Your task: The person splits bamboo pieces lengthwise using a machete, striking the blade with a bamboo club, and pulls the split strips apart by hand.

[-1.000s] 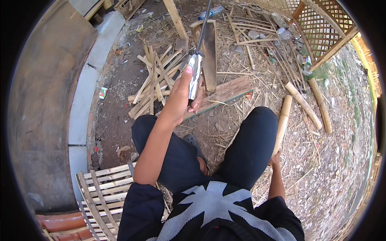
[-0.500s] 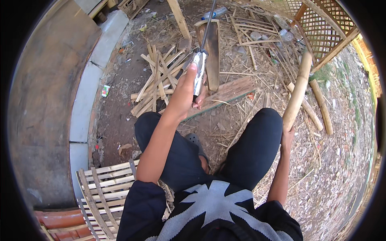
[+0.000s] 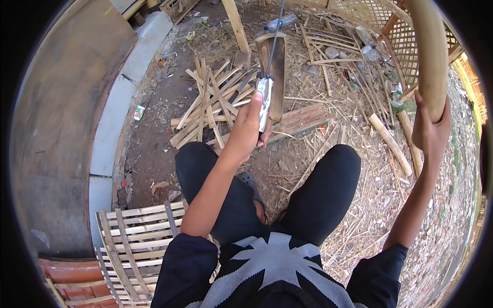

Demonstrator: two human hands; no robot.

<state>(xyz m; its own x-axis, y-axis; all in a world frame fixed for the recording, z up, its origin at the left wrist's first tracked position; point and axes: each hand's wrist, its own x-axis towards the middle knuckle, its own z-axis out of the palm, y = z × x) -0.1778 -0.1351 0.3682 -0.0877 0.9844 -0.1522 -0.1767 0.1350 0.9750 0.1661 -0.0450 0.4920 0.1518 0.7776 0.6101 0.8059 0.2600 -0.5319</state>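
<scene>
Bamboo pole (image 3: 432, 56), thick, pale tan

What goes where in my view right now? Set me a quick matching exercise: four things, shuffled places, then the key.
Things
1. Long thin tool with a shiny silver handle
2. Thick, pale, round pole
3. Slatted, pale wooden panel
4. Clear and blue plastic bottle

Places
A. On the ground, near the picture's top edge
B. In the right hand
C. In the left hand
D. At the picture's lower left

Pairs: 1-C, 2-B, 3-D, 4-A
</scene>
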